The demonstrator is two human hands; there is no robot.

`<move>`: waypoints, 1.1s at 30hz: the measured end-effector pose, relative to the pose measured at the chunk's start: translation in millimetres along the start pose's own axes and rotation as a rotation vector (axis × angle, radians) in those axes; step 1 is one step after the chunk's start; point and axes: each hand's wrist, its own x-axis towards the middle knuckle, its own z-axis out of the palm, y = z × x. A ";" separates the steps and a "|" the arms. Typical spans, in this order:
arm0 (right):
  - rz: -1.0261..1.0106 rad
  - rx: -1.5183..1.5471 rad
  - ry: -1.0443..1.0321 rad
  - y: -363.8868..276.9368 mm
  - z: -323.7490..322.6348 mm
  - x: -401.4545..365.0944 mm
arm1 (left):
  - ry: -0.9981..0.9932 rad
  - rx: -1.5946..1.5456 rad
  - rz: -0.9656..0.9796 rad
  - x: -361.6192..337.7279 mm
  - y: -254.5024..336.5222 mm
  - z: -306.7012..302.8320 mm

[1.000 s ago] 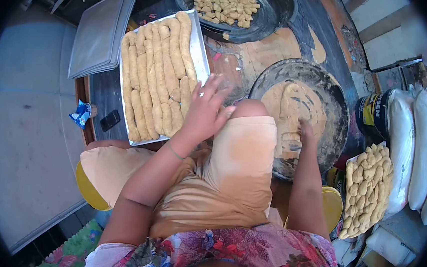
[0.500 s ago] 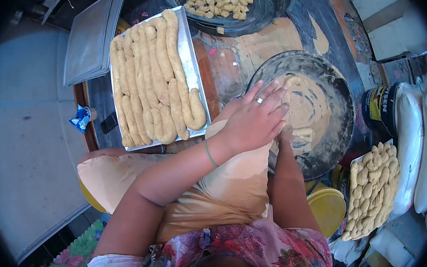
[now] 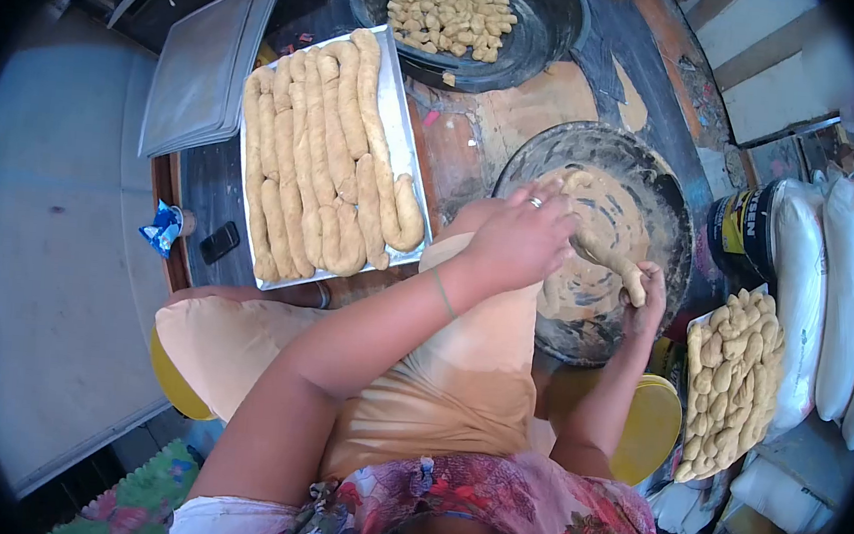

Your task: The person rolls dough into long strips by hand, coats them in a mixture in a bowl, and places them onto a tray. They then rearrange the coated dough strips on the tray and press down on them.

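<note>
A short dough rope (image 3: 610,258) stretches between my two hands above a round black basin (image 3: 596,351) dusted with flour. My right hand (image 3: 648,300) has its fingers closed round the rope's near right end. At the far left end, my left hand (image 3: 525,230), wearing a ring, is curled over the dough, its palm hidden from above. Flour (image 3: 626,217) covers the basin's bottom, and another bit of dough (image 3: 579,182) lies close to its far side.
To the left, a metal tray (image 3: 405,130) holds long dough ropes (image 3: 315,158). A second dark basin (image 3: 565,47) with small dough pieces (image 3: 452,13) stands at the back. Twisted dough pieces (image 3: 734,382), a yellow bucket (image 3: 650,425) and white sacks (image 3: 796,296) are at right; a phone (image 3: 219,243) lies left.
My right hand has moved right and out from under my left, drawing one end of the dough rope with it. My left hand has gone from flat to curled.
</note>
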 end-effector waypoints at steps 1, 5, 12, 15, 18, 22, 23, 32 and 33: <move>-0.035 -0.021 -0.061 -19.8 10.8 -9.9 | 0.011 -0.062 0.035 1.0 6.3 0.8; -0.317 -0.195 -0.305 -84.3 65.2 -59.7 | 0.029 -0.547 0.069 12.0 48.6 14.0; -0.566 -0.252 -0.154 -85.4 121.1 -76.2 | 0.257 -1.096 -0.193 24.9 72.8 -3.1; -0.190 -0.356 -0.357 -48.7 104.9 -84.3 | 0.332 -1.365 -0.344 25.9 69.7 -28.6; 0.079 -0.537 -0.490 -17.2 88.0 -73.6 | 0.444 -1.594 -0.394 25.6 56.9 -41.2; 0.032 -0.792 -0.558 -4.5 88.4 -64.5 | 0.606 -1.666 -0.459 26.2 41.6 -62.6; 0.047 -0.751 -0.540 -6.8 91.6 -60.9 | 0.649 -1.653 -0.507 26.4 35.7 -71.0; -0.254 -0.854 -0.585 -74.3 270.5 -30.6 | 0.387 -0.675 -0.678 41.9 -190.3 -117.9; -0.349 -0.901 -0.630 -67.4 294.6 -17.4 | 0.360 -0.558 -0.614 43.3 -233.4 -106.8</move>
